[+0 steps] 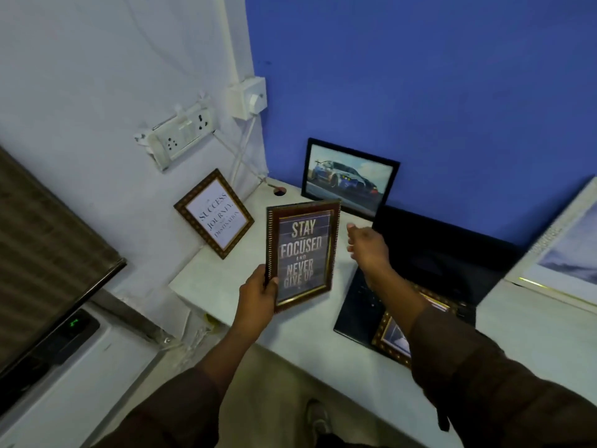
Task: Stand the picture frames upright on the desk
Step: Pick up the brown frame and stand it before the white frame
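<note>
My left hand (258, 294) grips the lower left corner of a brown frame reading "Stay focused and never give up" (302, 253), held upright above the white desk (226, 286). My right hand (366, 245) hovers just right of that frame, fingers loosely curled, holding nothing. A gold-brown "Success" frame (214, 213) leans upright against the left white wall. A black frame with a car picture (349, 177) stands against the blue wall. Another gold frame (395, 341) lies flat on the laptop, partly hidden by my right arm.
An open black laptop (433, 253) sits right of centre on the desk. A large white-bordered picture (562, 250) leans at the far right. A socket strip (181, 137) and cables hang on the left wall. A dark screen (48, 253) stands at the left.
</note>
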The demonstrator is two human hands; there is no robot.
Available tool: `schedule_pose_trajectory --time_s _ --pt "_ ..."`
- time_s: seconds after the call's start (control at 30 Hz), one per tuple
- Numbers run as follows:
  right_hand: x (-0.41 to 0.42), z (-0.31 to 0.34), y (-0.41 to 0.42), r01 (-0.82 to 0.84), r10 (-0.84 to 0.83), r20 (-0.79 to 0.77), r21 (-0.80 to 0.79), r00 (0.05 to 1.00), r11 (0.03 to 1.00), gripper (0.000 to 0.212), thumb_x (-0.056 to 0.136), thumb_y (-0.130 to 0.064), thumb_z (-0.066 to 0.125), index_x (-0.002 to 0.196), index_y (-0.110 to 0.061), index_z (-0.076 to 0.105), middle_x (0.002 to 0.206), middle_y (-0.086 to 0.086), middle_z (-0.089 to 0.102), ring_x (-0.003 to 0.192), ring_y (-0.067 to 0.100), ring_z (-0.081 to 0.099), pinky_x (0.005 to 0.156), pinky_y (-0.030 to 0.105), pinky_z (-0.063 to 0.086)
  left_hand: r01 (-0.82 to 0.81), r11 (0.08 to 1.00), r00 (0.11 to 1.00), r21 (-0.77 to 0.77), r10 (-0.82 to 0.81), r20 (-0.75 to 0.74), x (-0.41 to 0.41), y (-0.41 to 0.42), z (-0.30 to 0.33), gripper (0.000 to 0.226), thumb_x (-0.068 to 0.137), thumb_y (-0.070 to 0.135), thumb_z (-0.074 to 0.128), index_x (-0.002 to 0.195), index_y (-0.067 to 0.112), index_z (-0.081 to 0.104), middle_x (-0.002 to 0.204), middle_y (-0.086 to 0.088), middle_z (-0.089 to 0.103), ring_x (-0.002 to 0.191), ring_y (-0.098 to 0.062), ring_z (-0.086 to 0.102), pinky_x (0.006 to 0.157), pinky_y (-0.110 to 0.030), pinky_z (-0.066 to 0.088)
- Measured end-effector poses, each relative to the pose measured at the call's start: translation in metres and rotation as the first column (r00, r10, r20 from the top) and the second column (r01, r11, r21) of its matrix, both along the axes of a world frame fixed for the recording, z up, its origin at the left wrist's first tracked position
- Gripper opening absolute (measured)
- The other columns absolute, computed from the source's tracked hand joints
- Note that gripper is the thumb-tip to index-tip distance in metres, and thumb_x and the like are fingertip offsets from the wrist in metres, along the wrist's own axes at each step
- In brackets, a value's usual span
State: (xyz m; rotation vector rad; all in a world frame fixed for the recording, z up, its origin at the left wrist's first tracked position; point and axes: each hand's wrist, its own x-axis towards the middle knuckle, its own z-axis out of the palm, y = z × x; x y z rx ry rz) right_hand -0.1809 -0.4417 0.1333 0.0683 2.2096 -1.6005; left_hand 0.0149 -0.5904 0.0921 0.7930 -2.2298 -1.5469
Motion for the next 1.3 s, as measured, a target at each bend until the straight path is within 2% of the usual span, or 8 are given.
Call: schedule_pose_trajectory --time_s 0.1,0.23,0.53,0.67,0.83,1.07,1.2,1.3 --pt "0.035 -0.015 0.028 -0.033 0.034 -0.003 0.097 0.999 0.995 0.049 0.098 -0.058 0.047 0.111 -0.013 0.065 0.106 0.005 0.068 0.099 0.025 0.065 0.084 0.038 0.05 0.087 0.916 0.995 0.392 -0.062 -0.078 0.016 0.014 0.001 0.025 0.102 0.01 0.052 0.122 0.019 0.064 0.115 -0.004 0.075 0.11 -0.023 0.07 0.092 -0.041 0.057" --pt "0.081 -0.035 0.052 -0.046 0.045 0.049 0.013 0.998 0.999 0.047 0.099 -0.057 0.043 0.107 -0.018 0.068 0.101 0.007 0.076 0.09 0.024 0.073 0.086 0.041 0.057 0.12 0.81 0.993 0.574 -0.107 -0.056 0.044 0.038 -0.006 0.031 0.102 0.006 0.05 0.131 0.011 0.061 0.122 -0.007 0.073 0.115 -0.025 0.069 0.098 -0.046 0.053" --pt "0.122 -0.031 0.156 0.253 -0.251 0.042 -0.074 0.967 0.965 0.036 0.105 -0.047 0.038 0.1 -0.019 0.06 0.1 0.006 0.072 0.087 0.023 0.07 0.069 0.035 0.054 0.274 0.842 0.918 0.465 -0.373 0.133 0.028 0.107 -0.009 0.028 0.102 0.022 0.052 0.127 0.022 0.064 0.126 0.0 0.07 0.122 -0.025 0.062 0.109 -0.05 0.045" --pt "0.112 -0.025 0.221 0.364 -0.364 0.013 -0.086 0.931 0.928 0.043 0.103 -0.052 0.04 0.109 -0.016 0.062 0.099 0.004 0.075 0.084 0.021 0.074 0.07 0.034 0.058 0.317 0.681 0.897 0.66 -0.441 0.024 -0.006 0.166 0.009 0.036 0.104 0.036 0.046 0.132 0.02 0.061 0.126 -0.003 0.071 0.12 -0.024 0.065 0.11 -0.052 0.044" --pt "0.101 -0.03 0.307 0.414 -0.417 -0.031 -0.086 0.908 0.906 0.044 0.103 -0.054 0.038 0.106 -0.016 0.061 0.103 0.001 0.074 0.094 0.021 0.074 0.082 0.039 0.059 0.244 0.428 0.907 0.87 -0.419 -0.048 -0.06 0.242 0.014 0.069 0.097 0.068 0.032 0.14 0.02 0.057 0.137 -0.015 0.063 0.128 -0.036 0.058 0.11 -0.058 0.037" --pt "0.061 -0.041 0.444 0.496 -0.491 0.07 -0.11 0.868 0.862 0.042 0.102 -0.056 0.036 0.12 -0.021 0.053 0.109 -0.002 0.068 0.096 0.018 0.07 0.072 0.032 0.057 0.234 0.552 0.867 0.8 -0.49 0.085 -0.145 0.395 0.015 0.066 0.096 0.065 0.037 0.128 0.016 0.067 0.122 -0.012 0.073 0.115 -0.035 0.068 0.103 -0.053 0.047" --pt "0.041 -0.053 0.5 0.487 -0.47 0.143 -0.115 0.871 0.866 0.061 0.091 -0.072 0.037 0.123 -0.024 0.055 0.114 0.002 0.072 0.099 0.023 0.074 0.084 0.044 0.062 0.208 0.598 0.848 0.774 -0.504 0.161 -0.187 0.446 0.005 0.063 0.096 0.058 0.039 0.124 0.011 0.069 0.117 -0.017 0.074 0.112 -0.037 0.068 0.102 -0.053 0.048" --pt "0.024 -0.055 0.539 0.458 -0.432 0.19 -0.126 0.882 0.88 0.069 0.088 -0.076 0.033 0.128 -0.026 0.056 0.119 0.001 0.073 0.102 0.019 0.073 0.073 0.031 0.06 0.216 0.642 0.831 0.735 -0.516 0.206 -0.216 0.478 -0.007 0.061 0.098 0.054 0.035 0.12 0.008 0.069 0.113 -0.018 0.075 0.107 -0.036 0.071 0.1 -0.052 0.049"
